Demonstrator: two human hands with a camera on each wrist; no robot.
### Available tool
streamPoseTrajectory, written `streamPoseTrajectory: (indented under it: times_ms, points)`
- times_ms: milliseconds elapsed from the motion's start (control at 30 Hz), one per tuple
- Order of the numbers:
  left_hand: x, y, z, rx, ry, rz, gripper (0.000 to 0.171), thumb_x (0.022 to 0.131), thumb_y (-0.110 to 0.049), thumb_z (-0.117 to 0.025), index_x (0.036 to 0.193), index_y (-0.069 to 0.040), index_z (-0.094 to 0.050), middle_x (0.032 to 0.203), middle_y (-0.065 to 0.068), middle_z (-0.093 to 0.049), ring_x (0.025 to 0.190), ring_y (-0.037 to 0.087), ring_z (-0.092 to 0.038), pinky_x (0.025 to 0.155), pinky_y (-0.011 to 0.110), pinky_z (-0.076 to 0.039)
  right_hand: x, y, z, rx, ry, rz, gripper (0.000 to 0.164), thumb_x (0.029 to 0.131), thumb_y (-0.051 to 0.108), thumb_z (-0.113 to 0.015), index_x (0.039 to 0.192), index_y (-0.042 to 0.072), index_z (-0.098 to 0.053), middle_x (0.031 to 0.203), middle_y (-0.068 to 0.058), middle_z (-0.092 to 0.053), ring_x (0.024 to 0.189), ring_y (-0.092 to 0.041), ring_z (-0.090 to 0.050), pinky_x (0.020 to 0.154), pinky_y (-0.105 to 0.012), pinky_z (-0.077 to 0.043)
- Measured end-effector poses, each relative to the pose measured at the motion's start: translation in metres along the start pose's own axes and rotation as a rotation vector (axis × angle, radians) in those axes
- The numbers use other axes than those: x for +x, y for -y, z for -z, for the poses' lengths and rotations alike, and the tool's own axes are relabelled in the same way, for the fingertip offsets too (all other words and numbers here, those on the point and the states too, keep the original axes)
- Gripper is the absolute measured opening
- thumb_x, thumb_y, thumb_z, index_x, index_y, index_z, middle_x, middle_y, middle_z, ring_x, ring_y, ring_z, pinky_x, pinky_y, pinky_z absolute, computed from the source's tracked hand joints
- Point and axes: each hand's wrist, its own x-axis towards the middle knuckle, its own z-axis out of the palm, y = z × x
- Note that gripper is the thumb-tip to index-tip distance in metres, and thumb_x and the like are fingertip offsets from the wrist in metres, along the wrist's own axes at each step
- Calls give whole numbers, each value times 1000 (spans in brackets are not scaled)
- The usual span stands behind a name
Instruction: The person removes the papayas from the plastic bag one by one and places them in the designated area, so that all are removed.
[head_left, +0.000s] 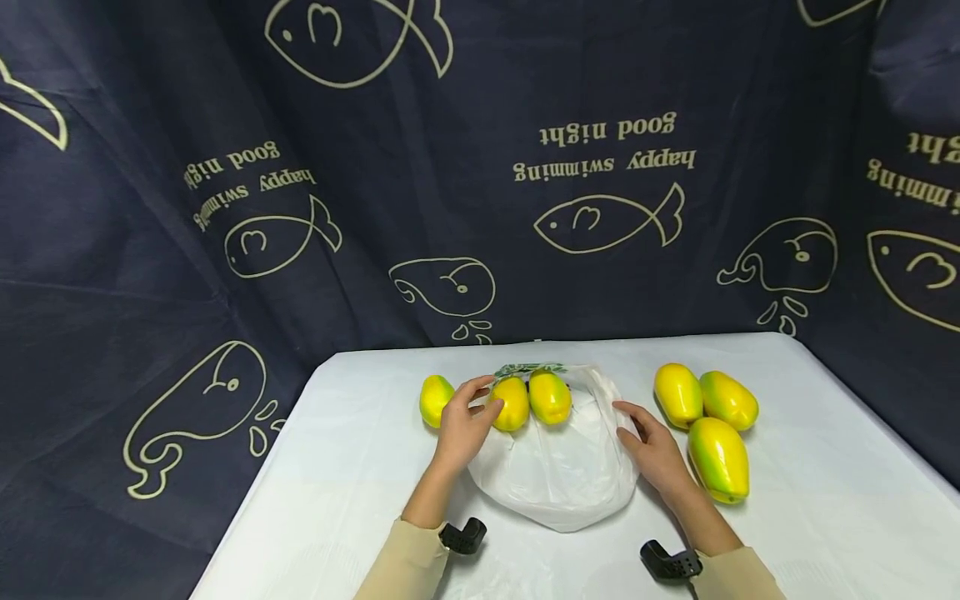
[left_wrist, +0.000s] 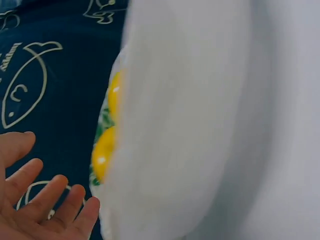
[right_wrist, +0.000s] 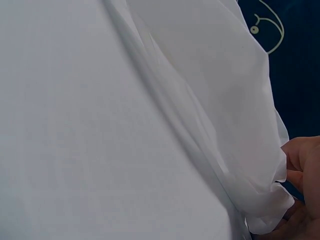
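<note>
Bag [head_left: 562,479] lies between the two hands [head_left: 462,427] [head_left: 654,448].

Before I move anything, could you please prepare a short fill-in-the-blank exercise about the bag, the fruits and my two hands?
1. To the right of the thin white plastic bag, ____ oval yellow-and-green fruits lie on the white-covered table.
2. In the head view, ____ more fruits appear between your left hand and your right hand.
3. Of the two hands, only the ____ one pinches the bag's edge.
4. A single fruit lies to the ____ of the bag.

Missing words: three; two; right; left.
</note>
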Motion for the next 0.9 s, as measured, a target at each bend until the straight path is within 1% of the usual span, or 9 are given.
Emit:
streamPoseTrajectory:
  times_ms: [33,133,267,400,500,633,767,900]
  points:
    - [0,1,-3,13,10,10,41,93,-13,-69,133,-10,-62,138,9,-61,126,31,-59,102,47,-54,0,0,0,-1,-1,1,46,102,9,-50,148,8,-44,160,-21,-34,151,-38,-26,124,-53,-22]
    - [2,6,-9,57,33,5,43,92,-12,-70,134,-7,-61,136,12,-61,125,32,-59,99,44,-56,1,1,1,2,-2,4,45,102,9,-49,147,8,-45,160,-21,-34,152,-38,-25,124,-53,-22]
    - [3,10,-14,107,28,12,46,90,-13,-73,134,-6,-61,135,15,-60,124,33,-60,97,43,-56,2,1,1,-1,-1,-4,45,102,9,-50,147,8,-45,160,-21,-33,152,-38,-25,124,-53,-22]
    - [5,14,-19,127,21,28,50,88,-13,-75,135,-7,-60,138,16,-58,127,35,-58,100,46,-54,2,0,-1,2,-3,-10,46,102,8,-50,147,8,-45,160,-21,-34,152,-38,-25,124,-53,-22]
    - [7,18,-23,141,18,37,52,86,-12,-77,135,-8,-60,139,18,-57,130,36,-55,106,48,-51,2,-1,-1,3,-4,-10,46,102,8,-49,147,8,-45,160,-21,-34,152,-37,-26,124,-52,-23]
    - [10,24,-28,162,6,28,56,83,-10,-79,135,-7,-60,138,19,-57,132,37,-54,111,51,-46,2,-2,-2,1,-10,-11,45,102,8,-50,147,9,-46,159,-21,-36,151,-37,-28,124,-52,-24]
    - [11,27,-30,181,-5,10,60,79,-8,-82,135,-5,-60,137,19,-58,130,37,-54,111,52,-45,2,-3,-3,-11,-14,-5,45,102,8,-50,147,9,-46,159,-20,-36,151,-37,-28,124,-52,-24]
    - [11,30,-31,197,-19,12,62,77,-7,-83,135,-5,-60,137,19,-58,130,38,-54,111,52,-45,2,-4,-2,-13,-12,-4,45,102,8,-50,147,9,-46,159,-20,-36,151,-37,-28,124,-53,-24]
